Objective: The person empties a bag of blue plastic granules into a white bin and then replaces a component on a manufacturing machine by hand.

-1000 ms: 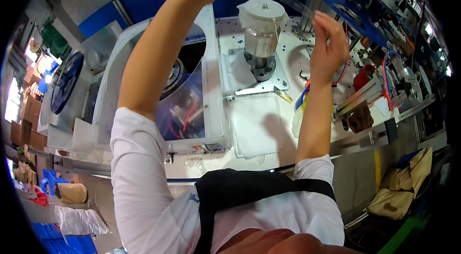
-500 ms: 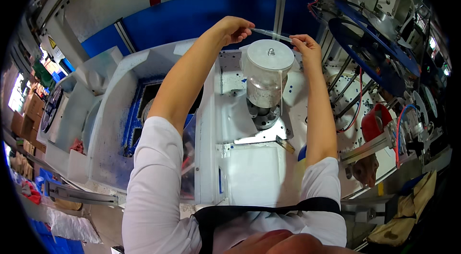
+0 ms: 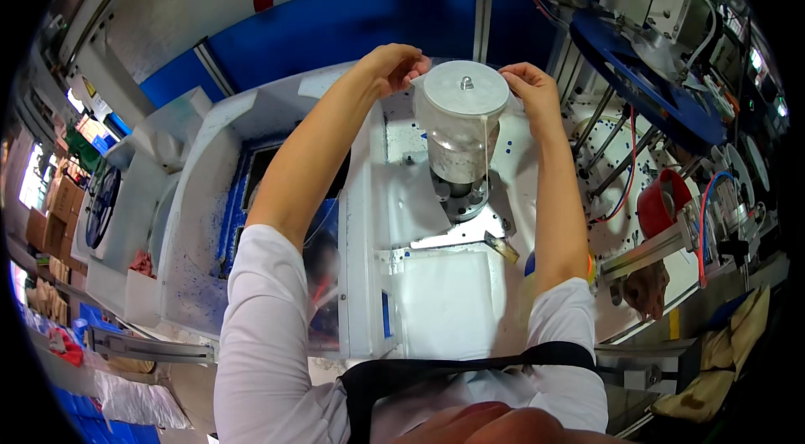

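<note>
A clear cylindrical canister [image 3: 457, 129] stands upright on a dark metal base [image 3: 461, 201]. Its round white lid [image 3: 465, 90] carries a nut in the middle. At the lid's far left edge, my left hand [image 3: 396, 70] is closed, with thumb and fingers pinched. My right hand [image 3: 533, 90] pinches just beside the lid's right edge. The clear plastic strip that spanned both hands is now mostly hidden behind the canister. A translucent edge [image 3: 418, 90] juts out at the canister's left side. A pale thin line runs down the canister's right front.
Left of the canister is a white plastic housing [image 3: 356, 234] with a blue-stained recess. A white sheet [image 3: 444, 301] lies in front, beside a small tool [image 3: 501, 248]. At right are a blue disc [image 3: 646, 79] on rods, a red cup [image 3: 662, 205] and cables. Dark pellets are scattered about.
Both hands have come down from above the canister to either side of its lid. The clear strip stretched between them has passed behind the lid, mostly out of sight.
</note>
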Tool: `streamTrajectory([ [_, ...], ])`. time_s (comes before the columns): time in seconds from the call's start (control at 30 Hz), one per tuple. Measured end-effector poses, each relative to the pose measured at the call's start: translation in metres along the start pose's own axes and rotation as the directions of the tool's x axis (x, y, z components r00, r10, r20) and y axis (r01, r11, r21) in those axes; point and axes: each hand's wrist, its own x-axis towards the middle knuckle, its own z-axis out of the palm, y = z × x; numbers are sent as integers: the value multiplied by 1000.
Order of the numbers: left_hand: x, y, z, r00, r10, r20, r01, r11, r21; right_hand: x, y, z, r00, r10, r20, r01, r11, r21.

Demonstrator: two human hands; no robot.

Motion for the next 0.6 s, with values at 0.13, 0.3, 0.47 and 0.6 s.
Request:
streamTrajectory([
  [0.13, -15, -5, 6, 999, -20, 33, 21, 1000, -7, -9, -7, -8, 998, 52, 29, -51, 998, -22],
  [0.3, -37, -9, 9, 994, 14, 105, -17, 999, 30, -19, -14, -15, 988, 109, 113, -107, 994, -24],
  [0.47, -46, -18, 1, 984, 19, 179, -35, 996, 85, -29, -15, -11, 988, 68, 140, -68, 998, -2],
  [0.6, -55, -30, 8, 973, 142, 182, -159, 984, 85, -41, -14, -2, 998, -3, 70, 3, 1000, -5],
])
